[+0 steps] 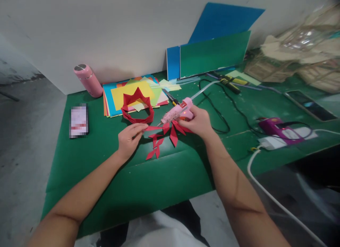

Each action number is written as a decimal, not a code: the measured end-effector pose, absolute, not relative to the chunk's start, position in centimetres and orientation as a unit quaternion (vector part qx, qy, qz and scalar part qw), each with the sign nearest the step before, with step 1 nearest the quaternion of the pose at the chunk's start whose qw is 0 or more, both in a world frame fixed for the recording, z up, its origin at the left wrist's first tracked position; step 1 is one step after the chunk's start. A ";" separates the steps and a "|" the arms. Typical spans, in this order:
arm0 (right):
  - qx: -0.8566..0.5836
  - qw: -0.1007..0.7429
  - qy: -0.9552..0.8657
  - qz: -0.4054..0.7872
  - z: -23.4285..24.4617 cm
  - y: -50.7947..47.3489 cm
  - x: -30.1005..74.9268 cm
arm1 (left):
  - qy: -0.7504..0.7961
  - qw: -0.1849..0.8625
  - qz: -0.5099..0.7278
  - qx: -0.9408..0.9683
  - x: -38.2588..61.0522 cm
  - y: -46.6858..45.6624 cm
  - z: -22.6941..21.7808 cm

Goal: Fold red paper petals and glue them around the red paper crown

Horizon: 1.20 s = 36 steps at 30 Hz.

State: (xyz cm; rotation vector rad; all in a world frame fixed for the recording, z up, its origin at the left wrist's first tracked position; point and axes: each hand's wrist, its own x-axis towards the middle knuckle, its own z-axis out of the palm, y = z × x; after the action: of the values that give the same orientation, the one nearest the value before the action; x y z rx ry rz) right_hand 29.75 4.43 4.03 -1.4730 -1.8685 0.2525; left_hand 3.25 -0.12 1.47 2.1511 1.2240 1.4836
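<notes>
My right hand (pixel 198 121) is wrapped around the handle of a pink glue gun (pixel 174 113), its nozzle pointing down to the left. Between the fingertips of my left hand (pixel 130 138) is a narrow red paper strip (pixel 153 128), pinched at its left end. The nozzle tip is at or just above this strip; whether they touch I cannot tell. Several folded red paper pieces (pixel 173 136) lie beneath the gun and my right hand. Small red diamond-shaped pieces (pixel 156 146) rest on the table in front. Behind my left hand stands a red folded-paper crown (pixel 138 110).
Coloured paper sheets (pixel 117 96), a pink bottle (pixel 89 80) and a phone (pixel 79 120) are at the left. Pliers (pixel 230 85), a black cable (pixel 221 128), a purple device (pixel 278 130) and another phone (pixel 310 105) lie right. Blue and green boards (pixel 215 54) lean on the wall.
</notes>
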 end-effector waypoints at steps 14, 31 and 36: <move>-0.575 0.352 -0.734 0.082 3.9 4.5 29.6 | 0.431 0.150 0.533 0.713 3.8 -0.2 1.4; -0.571 0.334 -0.749 0.043 4.2 4.3 29.4 | 0.483 0.292 0.550 0.615 4.8 -0.2 1.1; -0.593 0.358 -0.720 0.049 4.3 4.3 29.6 | 0.484 0.304 0.550 0.609 4.8 -0.1 1.1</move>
State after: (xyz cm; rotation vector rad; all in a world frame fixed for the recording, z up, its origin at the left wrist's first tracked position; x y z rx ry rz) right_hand 29.62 4.25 4.33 -1.5303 -1.8573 0.1267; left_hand 4.75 -0.12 1.05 1.6122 1.2832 1.4555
